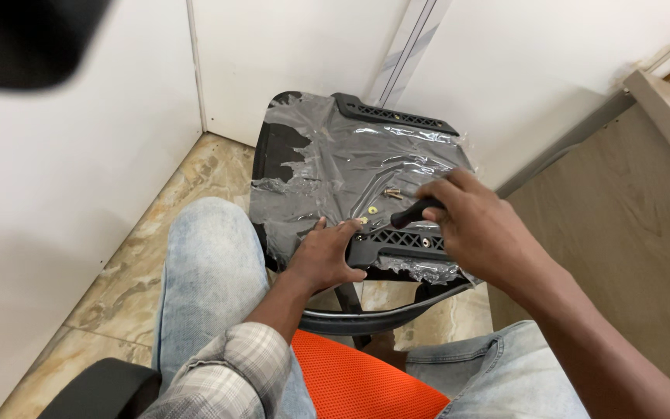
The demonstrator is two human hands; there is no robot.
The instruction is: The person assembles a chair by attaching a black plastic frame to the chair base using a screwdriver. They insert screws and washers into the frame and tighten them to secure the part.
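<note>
A black plastic chair part, partly covered in torn clear film, leans against the white wall in front of my knees. My left hand rests flat on its lower edge, fingertips by a brass screw. My right hand grips a black-handled tool, its tip pointing down-left toward that screw. Two more brass fittings show: one on the film and a bolt a little higher. Another brass screw sits in the vented black bracket.
I sit on a chair with an orange mesh seat and a black armrest. White walls close in on the left and behind. A beige panel stands on the right. The floor is marbled tile.
</note>
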